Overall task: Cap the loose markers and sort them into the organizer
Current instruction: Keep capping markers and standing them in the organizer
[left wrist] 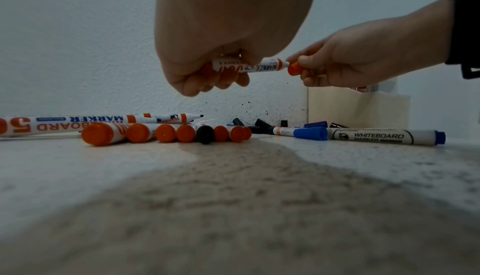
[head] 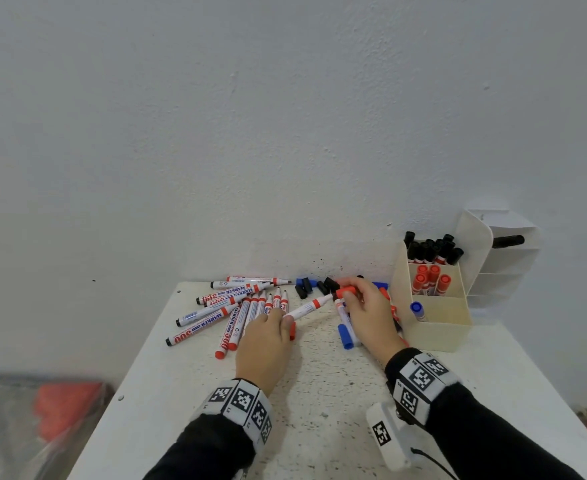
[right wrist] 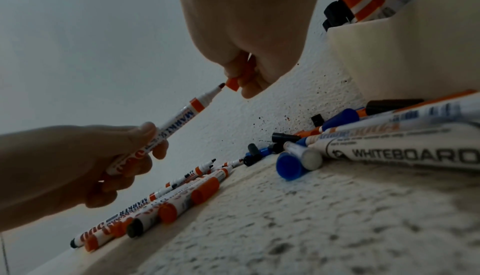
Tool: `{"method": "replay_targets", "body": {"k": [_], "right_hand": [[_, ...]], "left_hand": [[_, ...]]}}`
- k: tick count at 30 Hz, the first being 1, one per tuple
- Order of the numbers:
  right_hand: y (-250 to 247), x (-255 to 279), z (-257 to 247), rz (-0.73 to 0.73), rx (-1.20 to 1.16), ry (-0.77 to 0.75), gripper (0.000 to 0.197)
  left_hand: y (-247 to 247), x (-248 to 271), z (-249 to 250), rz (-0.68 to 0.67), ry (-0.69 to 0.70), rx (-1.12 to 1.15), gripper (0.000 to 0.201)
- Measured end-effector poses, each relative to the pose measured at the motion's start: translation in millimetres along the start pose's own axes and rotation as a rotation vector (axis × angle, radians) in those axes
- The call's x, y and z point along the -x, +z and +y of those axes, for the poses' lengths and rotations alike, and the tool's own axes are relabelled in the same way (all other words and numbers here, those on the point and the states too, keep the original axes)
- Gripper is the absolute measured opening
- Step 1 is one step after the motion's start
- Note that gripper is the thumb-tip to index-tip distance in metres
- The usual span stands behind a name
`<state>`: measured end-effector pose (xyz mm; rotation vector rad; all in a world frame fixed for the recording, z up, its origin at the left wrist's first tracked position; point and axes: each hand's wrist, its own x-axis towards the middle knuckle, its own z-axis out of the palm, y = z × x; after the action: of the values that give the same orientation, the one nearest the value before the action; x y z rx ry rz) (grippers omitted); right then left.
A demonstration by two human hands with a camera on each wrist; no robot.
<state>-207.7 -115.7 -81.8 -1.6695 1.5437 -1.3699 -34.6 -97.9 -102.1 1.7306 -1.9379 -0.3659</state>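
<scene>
Head view first, bottom of frame upward: my two wrists come in low, and just above them, centre frame, the left hand [head: 264, 336] has its fingers curled round the barrel of a red marker [head: 307, 308], tip angled up to the right. Right hand [head: 368, 311] pinches a red cap [head: 346, 291] between thumb and fingertips, mouth of the cap right at the bare tip, not yet on. Risk as I read it: in the right wrist view the cap [right wrist: 232, 84] sits just off to one side of the tip [right wrist: 221, 85], so a crooked push could smear ink on the fingers or leave the cap loose. Loose markers [head: 247, 306] fan out at centre left on the table [head: 319, 393]; a sweeping wrist could roll them off the edge. Further back, spare caps [head: 314, 287] lie against the wall. Right of frame, the organizer [head: 434, 329] holds black markers at the back, red in the middle, one blue in front.
</scene>
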Motion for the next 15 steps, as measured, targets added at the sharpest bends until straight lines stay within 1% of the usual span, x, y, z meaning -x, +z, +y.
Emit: {"method": "replay_targets", "body": {"k": [3,5,7,8,9,11,12,14,15], "right_hand": [[-0.7,3.5,-1.1,-0.096,-0.059,0.037,0.021],[-0.6,5.1,-2.3,-0.16,-0.082,0.071,0.02],[-1.3,5.7,-3.0,-0.165,-0.153,0.096,0.015],[-2.4,5.1,-3.5,-0.15,-0.184,0.12,0.009],[-4.2,5.0,-5.0,-0.14,-0.192,0.146,0.009],[-6.1,2.8,-5.6,-0.153,-0.102,0.209,0.032],[-6.2,2.1,-6.0,-0.161,-0.024,0.242,0.04],[-6.0,0.4,-7.1,-0.158,0.096,0.294,0.046],[-5.3,-1.0,-7.3,-0.146,0.112,0.318,0.046]], "left_hand": [[1.8,-0.5,0.8,0.009,0.033,-0.037,0.035],[1.7,-0.1,2.2,0.008,0.054,-0.015,0.033],[1.0,0.6,3.0,0.007,0.068,0.025,0.031],[0.7,1.4,3.4,0.002,0.077,0.043,0.031],[0.7,2.3,4.2,-0.009,0.089,0.057,0.03],[0.5,4.5,6.5,-0.035,0.12,0.069,0.03],[0.2,5.2,8.0,-0.04,0.129,0.066,0.03],[-1.8,5.3,11.7,-0.039,0.144,0.027,0.033],[-4.0,5.9,14.4,-0.048,0.152,-0.021,0.034]]}}
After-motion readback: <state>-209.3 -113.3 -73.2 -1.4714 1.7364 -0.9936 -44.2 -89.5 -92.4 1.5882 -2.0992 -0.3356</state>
